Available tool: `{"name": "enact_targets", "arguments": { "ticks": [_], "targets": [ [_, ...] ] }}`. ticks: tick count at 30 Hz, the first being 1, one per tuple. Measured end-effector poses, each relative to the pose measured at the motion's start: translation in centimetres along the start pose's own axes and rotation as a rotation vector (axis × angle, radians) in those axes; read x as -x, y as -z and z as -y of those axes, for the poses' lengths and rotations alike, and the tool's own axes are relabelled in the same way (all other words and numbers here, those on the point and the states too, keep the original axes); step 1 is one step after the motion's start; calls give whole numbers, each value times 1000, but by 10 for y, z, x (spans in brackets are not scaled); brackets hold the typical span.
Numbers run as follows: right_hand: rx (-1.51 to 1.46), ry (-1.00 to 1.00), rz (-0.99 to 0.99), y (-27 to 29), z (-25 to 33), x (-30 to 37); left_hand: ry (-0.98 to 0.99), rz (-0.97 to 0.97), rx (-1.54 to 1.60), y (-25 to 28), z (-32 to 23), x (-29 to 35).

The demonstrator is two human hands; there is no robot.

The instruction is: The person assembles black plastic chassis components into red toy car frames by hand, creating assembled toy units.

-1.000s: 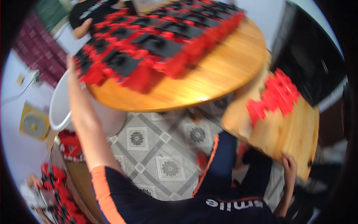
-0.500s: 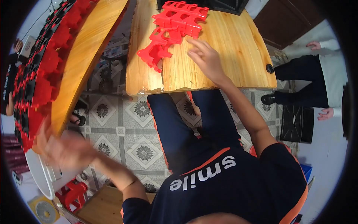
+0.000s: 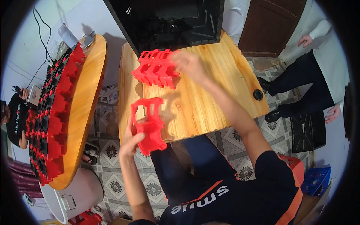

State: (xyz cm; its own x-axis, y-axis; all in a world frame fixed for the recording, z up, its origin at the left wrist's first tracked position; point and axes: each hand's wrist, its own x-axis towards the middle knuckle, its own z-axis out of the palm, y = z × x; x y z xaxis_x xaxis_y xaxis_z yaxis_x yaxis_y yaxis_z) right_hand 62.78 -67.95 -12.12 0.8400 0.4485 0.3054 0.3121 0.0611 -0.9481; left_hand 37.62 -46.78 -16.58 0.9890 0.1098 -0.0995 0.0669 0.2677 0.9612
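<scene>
My left hand (image 3: 131,138) is closed around a red plastic frame part (image 3: 150,123) with wide openings, holding it up over the table's near edge. Beyond it, more red plastic frame parts (image 3: 155,71) of the same kind lie together on the wooden table (image 3: 210,97). At their right end is my right hand (image 3: 189,65), blurred by motion. Its fingers are too smeared to show whether they touch or grip anything. Just behind these parts stands a large black crate (image 3: 131,33), with small black pieces (image 3: 161,26) inside.
A long row of red and black parts (image 3: 62,116) lines a second wooden table (image 3: 84,108) at left. A round black piece (image 3: 258,94) lies at my table's right edge. One person (image 3: 318,67) stands at right, another (image 3: 17,116) far left. A white bin (image 3: 84,195) stands lower left.
My left hand has come from the left table to mine and now holds a red frame part. My right hand has moved farther away, beside the other red parts. The view has shifted, showing more of the crate.
</scene>
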Motion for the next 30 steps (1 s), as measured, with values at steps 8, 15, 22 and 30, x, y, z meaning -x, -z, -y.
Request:
{"name": "enact_targets", "arguments": {
  "ticks": [8, 15, 22, 30],
  "targets": [
    [668, 142, -9, 75, -118, -177, -78, -68, 508, -72, 15, 20],
    [511, 256, -60, 77, -73, -108, -135, -296, 602, -79, 25, -3],
    [431, 424, 117, 12, 75, 101, -214, -293, 558, -86, 35, -36],
    [585, 556, 129, -41, 72, 157, -259, -247, 623, -94, 28, -4]
  ]
}}
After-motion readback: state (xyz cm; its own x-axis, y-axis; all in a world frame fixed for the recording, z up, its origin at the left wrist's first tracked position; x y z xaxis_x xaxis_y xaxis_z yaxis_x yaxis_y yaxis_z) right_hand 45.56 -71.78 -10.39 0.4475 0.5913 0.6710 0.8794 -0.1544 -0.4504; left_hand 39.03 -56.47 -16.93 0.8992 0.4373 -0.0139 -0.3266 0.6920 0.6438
